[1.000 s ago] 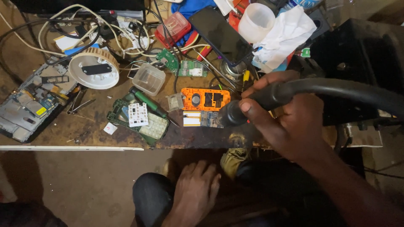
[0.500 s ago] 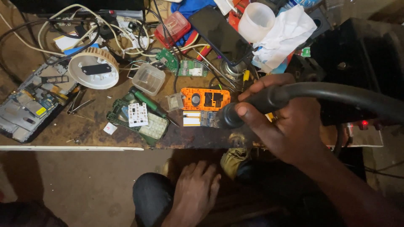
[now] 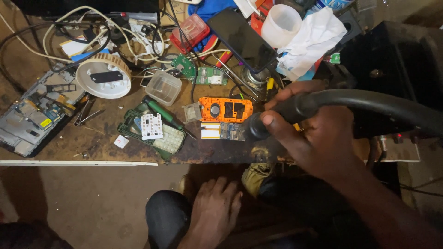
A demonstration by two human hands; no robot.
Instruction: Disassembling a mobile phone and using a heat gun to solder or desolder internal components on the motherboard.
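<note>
At the near edge of the cluttered workbench (image 3: 60, 152), we see the right hand (image 3: 318, 138) with its fingers wrapped tight around a thick black handle (image 3: 295, 107), whose hose (image 3: 392, 108) runs off to the right. The dark tip of that tool (image 3: 253, 129) sits just over a small circuit board (image 3: 220, 131), which lies flat right below an orange phone frame (image 3: 226, 109). To the left of these we find a green keypad board (image 3: 154, 131) and a clear plastic tub (image 3: 163, 87). The left hand (image 3: 214, 207) rests palm down on the knee (image 3: 168, 214) under the bench, fingers loosely spread and holding nothing. Further back lie a dark phone (image 3: 242, 39) and a white cup (image 3: 280, 25).
</note>
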